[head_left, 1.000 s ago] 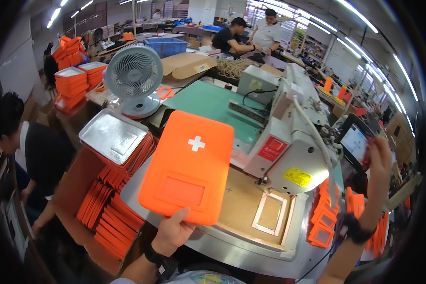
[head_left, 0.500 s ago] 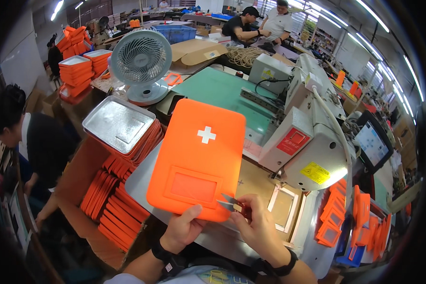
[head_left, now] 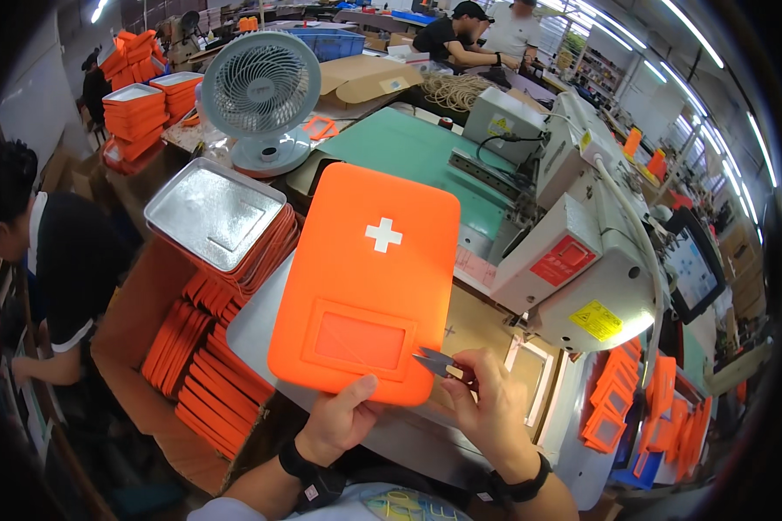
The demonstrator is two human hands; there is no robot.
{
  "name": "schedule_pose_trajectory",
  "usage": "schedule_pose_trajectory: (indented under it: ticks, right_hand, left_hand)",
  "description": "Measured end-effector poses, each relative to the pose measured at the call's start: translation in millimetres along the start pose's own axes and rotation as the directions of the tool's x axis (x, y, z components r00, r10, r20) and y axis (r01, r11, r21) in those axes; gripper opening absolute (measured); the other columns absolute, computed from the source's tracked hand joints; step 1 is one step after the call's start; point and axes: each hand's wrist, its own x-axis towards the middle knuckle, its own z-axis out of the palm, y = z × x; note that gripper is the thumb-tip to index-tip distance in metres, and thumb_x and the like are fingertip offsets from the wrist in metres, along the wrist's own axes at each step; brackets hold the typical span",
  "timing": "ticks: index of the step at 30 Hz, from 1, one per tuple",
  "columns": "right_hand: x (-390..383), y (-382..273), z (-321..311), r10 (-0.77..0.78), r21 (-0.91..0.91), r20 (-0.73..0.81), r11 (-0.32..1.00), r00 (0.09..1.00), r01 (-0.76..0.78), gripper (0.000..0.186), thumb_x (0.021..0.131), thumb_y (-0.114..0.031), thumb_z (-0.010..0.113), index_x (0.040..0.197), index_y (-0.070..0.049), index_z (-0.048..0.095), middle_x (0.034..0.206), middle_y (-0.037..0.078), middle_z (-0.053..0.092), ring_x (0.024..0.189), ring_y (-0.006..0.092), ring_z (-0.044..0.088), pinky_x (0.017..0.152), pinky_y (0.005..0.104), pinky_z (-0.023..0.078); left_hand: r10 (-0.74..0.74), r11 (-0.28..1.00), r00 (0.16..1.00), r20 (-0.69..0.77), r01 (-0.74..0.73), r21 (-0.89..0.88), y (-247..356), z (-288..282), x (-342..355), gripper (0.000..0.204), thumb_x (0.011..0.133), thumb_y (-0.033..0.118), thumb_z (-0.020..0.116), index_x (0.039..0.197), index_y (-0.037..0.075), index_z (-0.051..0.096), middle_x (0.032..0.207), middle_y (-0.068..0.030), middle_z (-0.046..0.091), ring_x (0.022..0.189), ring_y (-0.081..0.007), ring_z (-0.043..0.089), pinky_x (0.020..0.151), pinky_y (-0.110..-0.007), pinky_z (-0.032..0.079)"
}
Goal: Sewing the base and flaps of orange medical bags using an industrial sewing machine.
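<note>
An orange molded case panel (head_left: 369, 273) with a white cross and a framed rectangular window is held up, tilted, over the machine bed. My left hand (head_left: 343, 418) grips its lower edge, thumb on the front face and fingers hidden behind. In my right hand (head_left: 493, 408) is a pair of thread snips (head_left: 443, 365). Their pointed blades are slightly apart and lie close to the window frame's right side. Whether the blades touch the panel I cannot tell.
Left of the panel, silver-backed panels (head_left: 217, 217) are stacked above a cardboard box (head_left: 130, 347) of orange panels. A fan (head_left: 261, 87) stands behind. On the right are a sewing machine (head_left: 573, 269), a screen (head_left: 693, 265) and small orange window pieces (head_left: 613, 395). Another person (head_left: 69, 260) bends at far left.
The thread snips and my right hand have moved slightly right and up, and the blades have closed somewhat. The panel has turned a little in my left hand's grip.
</note>
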Motion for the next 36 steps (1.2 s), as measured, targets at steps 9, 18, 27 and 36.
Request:
schedule_pose_trajectory:
  ticks: [9,18,27,36]
  right_hand:
    - [3.4,3.1,-0.6,-0.019,0.008,0.031,1.000,0.999,0.019,0.023,0.081,-0.011,0.072,0.099,-0.006,0.059,0.081,0.009,0.063,0.066,0.0264,0.065,0.053,0.0363,0.048]
    - [4.8,4.9,-2.3,-0.002,0.046,0.058,0.999,0.998,0.000,0.024,0.080,-0.011,0.073,0.099,-0.007,0.059,0.081,0.008,0.063,0.068,0.0258,0.066,0.054,0.0360,0.049]
    - [5.4,5.4,-3.1,-0.009,0.047,0.063,0.999,0.998,0.006,0.025,0.079,-0.011,0.074,0.099,-0.007,0.059,0.081,0.008,0.063,0.067,0.0258,0.066,0.055,0.0358,0.049]
    - [7.2,2.4,-5.6,0.000,0.051,0.095,0.999,0.995,-0.005,0.025,0.080,-0.012,0.074,0.100,-0.007,0.060,0.084,0.009,0.065,0.070,0.0267,0.067,0.057,0.0366,0.051]
  left_hand:
    - [-0.003,0.996,1.000,-0.020,0.005,0.085,0.5,-2.0,-0.4,0.051,0.093,0.000,0.052,0.141,0.005,0.039,0.141,-0.0126,0.050,0.131,-0.0293,0.049,0.111,-0.050,0.039]
    - [-0.008,0.996,0.999,-0.033,0.011,0.087,0.6,-4.0,-0.4,0.050,0.092,0.001,0.054,0.140,0.004,0.039,0.139,-0.0128,0.051,0.130,-0.0291,0.050,0.110,-0.050,0.040]
    - [-0.001,0.995,0.999,-0.034,0.004,0.095,-0.2,-4.5,-0.4,0.051,0.092,0.002,0.054,0.140,0.004,0.039,0.139,-0.0129,0.051,0.129,-0.0294,0.050,0.109,-0.050,0.041]
    - [-0.009,0.994,0.999,-0.033,0.013,0.112,0.1,-1.7,-0.4,0.052,0.091,0.001,0.054,0.141,0.004,0.039,0.139,-0.0134,0.051,0.130,-0.0294,0.050,0.109,-0.050,0.041]
